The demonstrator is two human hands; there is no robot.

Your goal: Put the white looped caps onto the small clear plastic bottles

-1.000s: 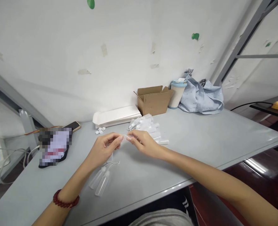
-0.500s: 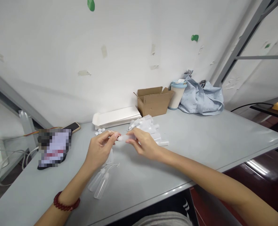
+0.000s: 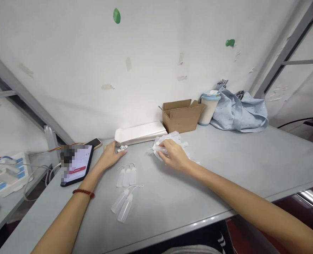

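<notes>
My right hand (image 3: 173, 155) is closed on a small translucent plastic bottle (image 3: 160, 149) at the near side of a pile of similar bottles (image 3: 174, 137). My left hand (image 3: 109, 156) rests on the table, thumb and fingers apart around a little heap of small white pieces (image 3: 123, 148), too small to name exactly. Three bottles (image 3: 126, 176) lie side by side in front of it, thin white strands at their tops. Nearer to me lie two more bottles (image 3: 125, 208), also with strands.
Flat white cartons (image 3: 140, 132) lie along the wall beside an open cardboard box (image 3: 183, 118). Farther right stand a lidded cup (image 3: 208, 109) and a light blue cloth bag (image 3: 238, 111). At left are a propped phone (image 3: 79, 164), another phone (image 3: 96, 143) and a power strip (image 3: 10, 176).
Both hands were together on one bottle; now they are apart. My left hand has moved to the small white pieces, my right to the bottle pile. The view has shifted left.
</notes>
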